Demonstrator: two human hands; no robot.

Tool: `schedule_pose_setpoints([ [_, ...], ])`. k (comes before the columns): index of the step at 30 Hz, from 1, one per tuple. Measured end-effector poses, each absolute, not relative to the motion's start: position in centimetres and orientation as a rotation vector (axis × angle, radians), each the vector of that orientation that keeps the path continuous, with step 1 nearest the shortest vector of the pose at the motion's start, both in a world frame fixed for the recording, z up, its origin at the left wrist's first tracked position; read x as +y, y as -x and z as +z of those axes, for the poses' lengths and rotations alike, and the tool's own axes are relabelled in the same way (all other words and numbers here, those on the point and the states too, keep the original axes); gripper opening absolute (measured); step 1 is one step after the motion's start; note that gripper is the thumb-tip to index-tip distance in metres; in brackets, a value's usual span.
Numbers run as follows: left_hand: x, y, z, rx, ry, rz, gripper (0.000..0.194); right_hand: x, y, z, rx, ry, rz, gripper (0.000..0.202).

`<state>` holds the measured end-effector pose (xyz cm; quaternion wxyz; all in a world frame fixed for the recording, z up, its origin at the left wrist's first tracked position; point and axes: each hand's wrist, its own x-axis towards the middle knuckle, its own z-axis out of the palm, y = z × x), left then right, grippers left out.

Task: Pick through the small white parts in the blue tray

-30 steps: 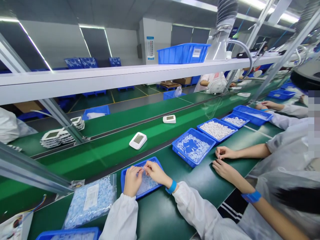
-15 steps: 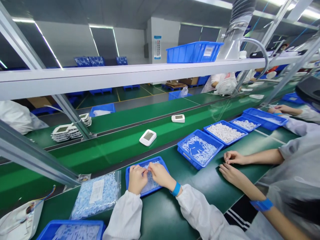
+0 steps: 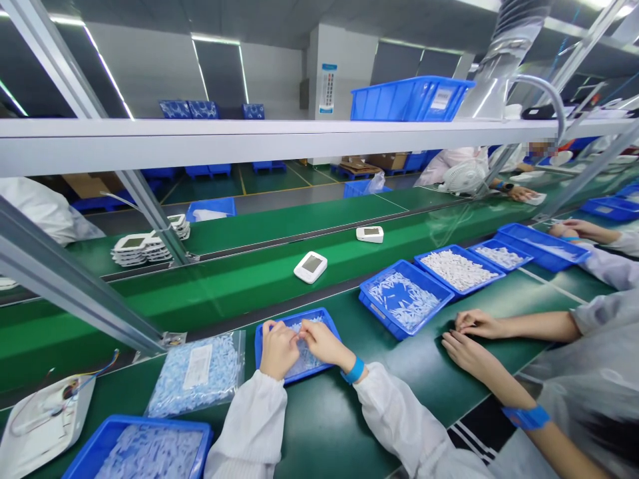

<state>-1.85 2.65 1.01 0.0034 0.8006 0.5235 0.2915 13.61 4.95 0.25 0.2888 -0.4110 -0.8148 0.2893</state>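
My left hand [image 3: 278, 348] and my right hand [image 3: 323, 342] meet over a blue tray [image 3: 333, 323] of small pale plastic pieces [image 3: 305, 360]. The fingertips of both are pinched close together; whatever lies between them is too small to make out. A blue band circles my right wrist. Left of my hands lies a clear bag [image 3: 200, 372] filled with small light-blue pieces, bearing a white label. Nearer to me, at the lower left, another blue tray [image 3: 207, 442] holds translucent flat pieces.
White devices with screens [image 3: 310, 267] sit on the green belt [image 3: 239, 286] beyond. To the right stand several blue trays of white parts [image 3: 405, 297] and a co-worker's hands [image 3: 472, 332]. A metal post [image 3: 74, 279] rises at left; a shelf [image 3: 224, 143] spans above.
The view has shifted slightly, so most things sit a little further right. My hands stay pinched together over the tray. A hand has appeared at the far belt.
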Motion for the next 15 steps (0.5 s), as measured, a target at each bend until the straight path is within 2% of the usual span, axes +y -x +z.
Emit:
schedule_pose_setpoints([
  [5,2.78,1.69,0.82,1.567,-2.561,0.984,0.028,5.35,-13.51,-0.06,-2.151,1.111,0.809,0.015],
  [11,2.62,1.52,1.12,1.649,-2.398,1.121,0.025,5.66,-13.31,-0.02,-1.944,1.038,1.061,0.016],
  [15,2.55,1.52,1.49,1.678,-2.283,1.168,0.024,5.09,-13.32,0.43,-1.988,1.045,0.871,0.022],
])
